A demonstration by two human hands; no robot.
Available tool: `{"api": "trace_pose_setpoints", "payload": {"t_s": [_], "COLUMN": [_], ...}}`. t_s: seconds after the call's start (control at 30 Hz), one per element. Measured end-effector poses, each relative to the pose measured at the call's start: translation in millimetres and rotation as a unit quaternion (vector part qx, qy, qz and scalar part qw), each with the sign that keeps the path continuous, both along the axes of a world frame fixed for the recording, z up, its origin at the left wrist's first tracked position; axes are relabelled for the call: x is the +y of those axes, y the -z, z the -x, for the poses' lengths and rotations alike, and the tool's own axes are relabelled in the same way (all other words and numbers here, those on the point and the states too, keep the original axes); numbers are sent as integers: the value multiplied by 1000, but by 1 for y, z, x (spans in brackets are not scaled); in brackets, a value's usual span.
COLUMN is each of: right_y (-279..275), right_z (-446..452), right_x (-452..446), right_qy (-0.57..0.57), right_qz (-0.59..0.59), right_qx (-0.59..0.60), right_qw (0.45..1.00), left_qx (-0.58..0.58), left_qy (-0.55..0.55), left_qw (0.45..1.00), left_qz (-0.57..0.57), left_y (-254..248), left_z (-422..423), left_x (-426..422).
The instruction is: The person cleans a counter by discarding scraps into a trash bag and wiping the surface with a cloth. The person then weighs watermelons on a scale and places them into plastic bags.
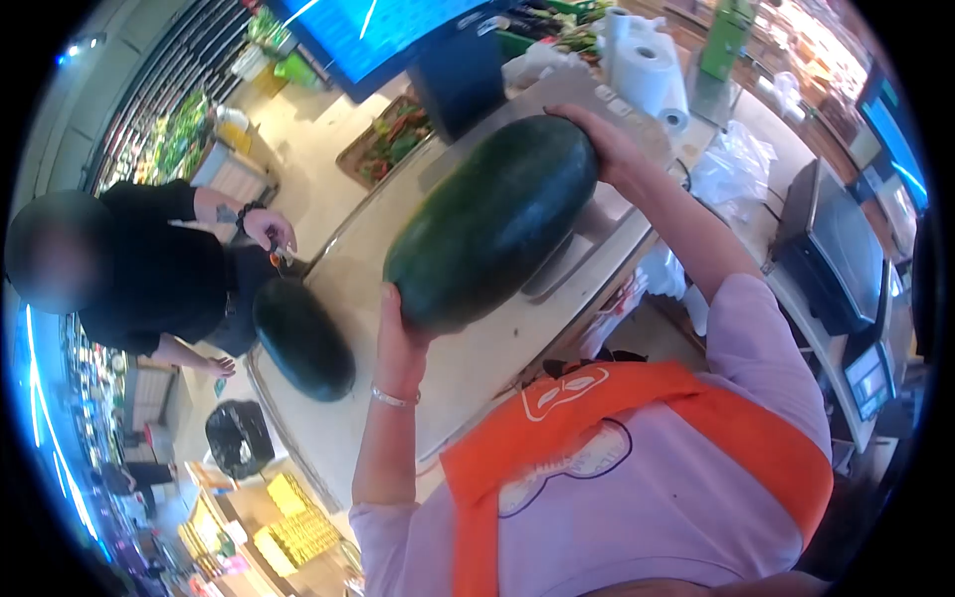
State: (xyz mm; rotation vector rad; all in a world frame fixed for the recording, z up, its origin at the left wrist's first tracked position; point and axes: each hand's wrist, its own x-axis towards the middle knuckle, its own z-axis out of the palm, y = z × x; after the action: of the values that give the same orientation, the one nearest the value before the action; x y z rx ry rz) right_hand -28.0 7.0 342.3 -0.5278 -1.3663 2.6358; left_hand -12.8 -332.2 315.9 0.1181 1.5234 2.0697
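A large dark green watermelon (pixel 492 221) is held between my two hands at its opposite ends. My left hand (pixel 401 343) is pressed to its lower left end, the fingers mostly hidden beneath. Around the upper right end curls my right hand (pixel 597 144). Under and beside the fruit is a metal scale plate (pixel 607 217) on the pale counter (pixel 473 368); whether the watermelon touches the plate cannot be told. A second dark watermelon (pixel 304 339) lies at the counter's left edge, apart from my hands.
Across the counter stands a person in black (pixel 164 264), one hand (pixel 269 229) holding something small. A screen (pixel 373 35) rises beyond the scale. Plastic bag rolls (pixel 645 70) stand at the back right. Another scale (pixel 831 244) is on the right counter.
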Motion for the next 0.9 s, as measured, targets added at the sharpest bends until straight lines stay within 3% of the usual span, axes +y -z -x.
{"api": "trace_pose_setpoints", "payload": {"t_s": [0.1, 0.3, 0.4, 0.5, 0.6, 0.7, 0.8, 0.9], "right_y": [5, 8, 16, 16, 17, 36, 33, 15], "right_z": [-4, -2, 17, 28, 25, 29, 14, -15], "right_x": [56, 120, 134, 134, 134, 144, 146, 130], "right_qy": [-12, -16, -64, -54, -39, -62, -46, -26], "right_qz": [-3, -7, -7, -58, -80, -62, -149, -169], "right_qx": [-21, -60, -62, -38, -24, -17, -48, 37], "right_qw": [1000, 998, 996, 996, 996, 996, 987, 985], "left_qx": [12, -32, 66, 214, 329, 313, 356, 427], "left_qy": [81, 105, 55, -84, -123, -97, -151, -197], "left_qw": [997, 993, 984, 966, 920, 930, 907, 863], "left_qz": [5, 39, 157, 119, 176, 164, 168, 187], "left_y": [-9, -11, -20, -32, -35, -34, -11, -3], "left_z": [15, 40, 50, 29, 23, 28, 39, 33], "left_x": [51, 114, 119, 147, 157, 153, 147, 147]}}
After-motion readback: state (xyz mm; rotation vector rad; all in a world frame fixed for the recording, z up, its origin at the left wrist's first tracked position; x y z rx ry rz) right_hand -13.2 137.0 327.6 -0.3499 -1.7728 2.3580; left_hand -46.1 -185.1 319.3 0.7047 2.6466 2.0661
